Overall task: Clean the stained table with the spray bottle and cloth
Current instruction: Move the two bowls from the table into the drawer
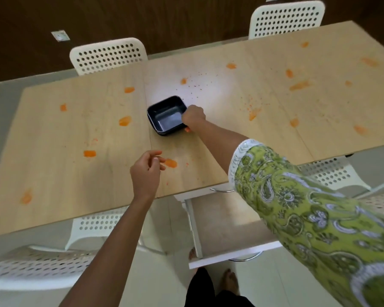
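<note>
A person stood at a wooden table (80,191) smeared with orange stains (125,121). Their right hand (193,117) gripped the near right corner of a black tray (165,116) at the table's middle, fingers closed on its rim, probably to clear it away before wiping. The left hand (145,171) hovered nearer than the tray, empty, fingers loosely curled. No spray bottle or cloth was visible.

1. A tray (166,116) sits near the middle of the counter (64,173).
2. Stains (125,120) lie scattered left and right of it.
3. Two chairs (108,56) stand behind the counter.
</note>
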